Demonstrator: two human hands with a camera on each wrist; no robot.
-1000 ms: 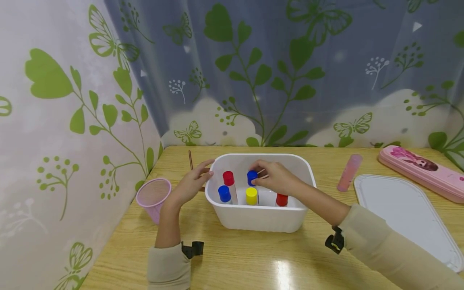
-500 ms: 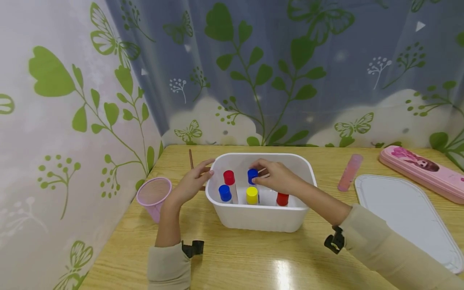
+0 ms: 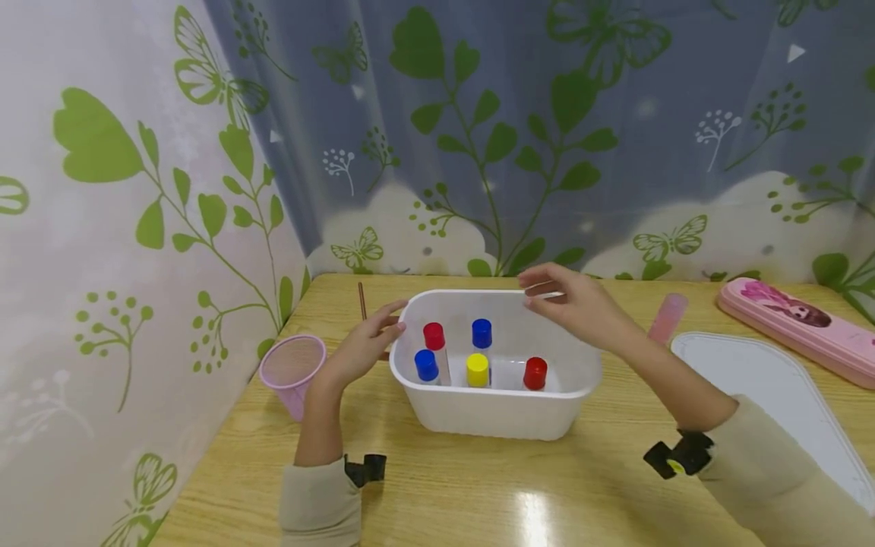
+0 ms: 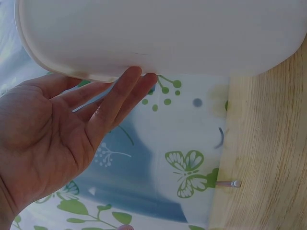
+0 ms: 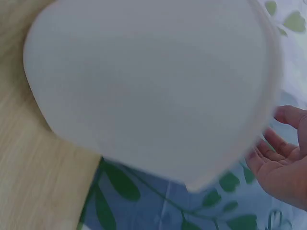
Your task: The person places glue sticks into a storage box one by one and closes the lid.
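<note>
My left hand (image 3: 361,348) rests at the left rim of a white plastic bin (image 3: 488,414). In the left wrist view its fingertips touch the bin's outer edge, fingers extended. My right hand (image 3: 577,304) hovers over the bin's back right rim with loosely bent fingers and nothing in them. Inside the bin stand several clear tubes with coloured caps. A blue cap (image 3: 481,333) is at the back, a red cap (image 3: 434,335) and a blue cap (image 3: 427,365) at the left. A yellow cap (image 3: 477,370) is front centre, another red cap (image 3: 535,373) front right.
A purple mesh cup (image 3: 292,372) stands left of the bin, with a thin brown stick (image 3: 361,300) behind. To the right lie a pink translucent tube (image 3: 666,317), a white tray-like lid (image 3: 759,395) and a pink pencil case (image 3: 796,327). Patterned curtains border the table.
My right hand has let go of the blue-capped tube at the back of the bin and moved up and right to the rim. The left hand stays at the left rim.
</note>
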